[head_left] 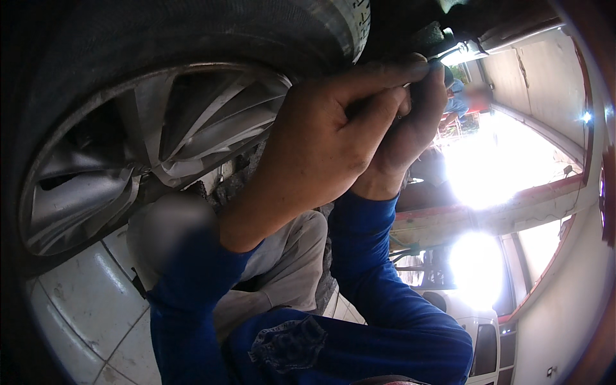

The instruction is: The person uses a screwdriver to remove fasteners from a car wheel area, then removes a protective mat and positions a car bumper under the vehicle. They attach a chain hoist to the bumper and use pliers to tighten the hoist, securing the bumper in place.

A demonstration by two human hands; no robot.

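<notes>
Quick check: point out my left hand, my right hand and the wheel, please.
Left hand [317,141]: head view, back of the hand.
Right hand [409,131]: head view, middle of the hand.
Wheel [149,131]: head view, a silver spoke.

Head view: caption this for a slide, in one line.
Left hand and right hand, fingers bent close together, beside a spoked wheel.

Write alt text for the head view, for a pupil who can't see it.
A person's left hand and right hand, in blue sleeves, come together beside a car wheel with silver spokes; what they may hold is unclear. Pale floor tiles show at lower left, and bright openings glare at right.
</notes>
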